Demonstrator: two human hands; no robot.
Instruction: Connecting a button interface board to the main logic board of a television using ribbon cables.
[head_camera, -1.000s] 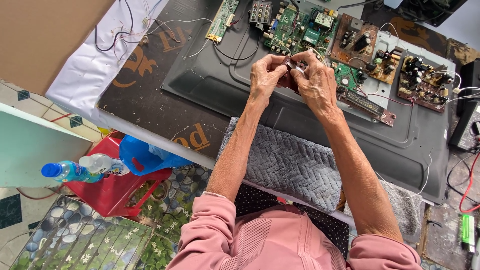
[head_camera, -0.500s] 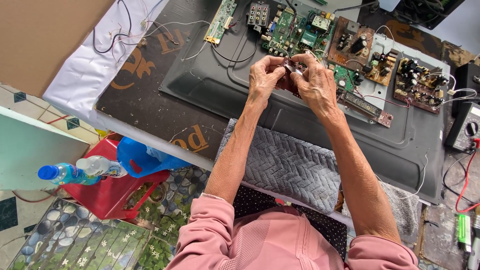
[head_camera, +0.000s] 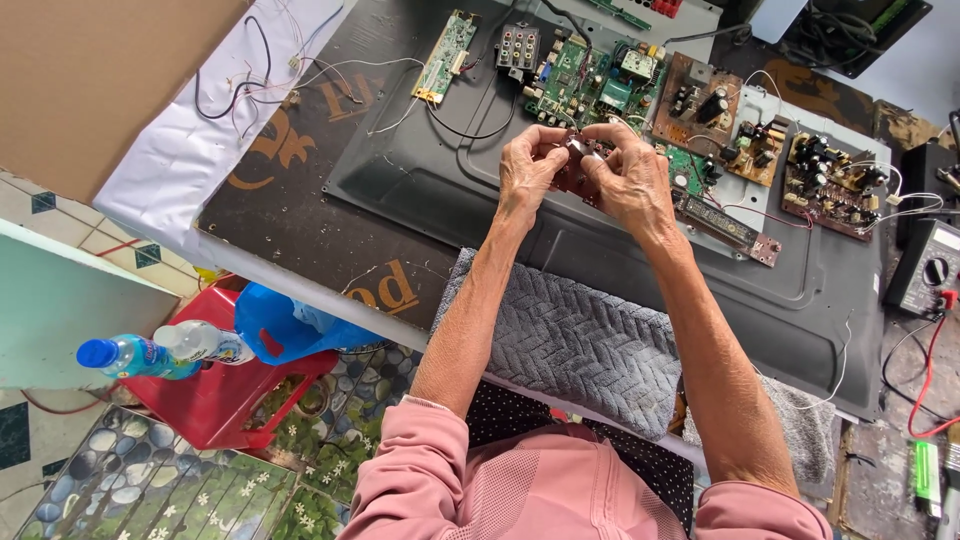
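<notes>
Change: both hands are sitting slightly lower and further left in view than a moment ago, with the small board still between them.
Lap: a grey knitted towel (head_camera: 570, 340) is lying across the table edge, under both forearms.
Left hand (head_camera: 528, 176): fingers are curling closed around the left end of a small dark red circuit board (head_camera: 580, 172).
Right hand (head_camera: 634, 180): fingertips are pinching the board's right end; both hands are holding it just above the dark flat panel back (head_camera: 600, 250).
Beyond: green and brown circuit boards (head_camera: 600, 80) are lying along the panel's far edge.
Left side: a blue-capped bottle (head_camera: 150, 352) is resting on a red stool (head_camera: 215, 395).
</notes>
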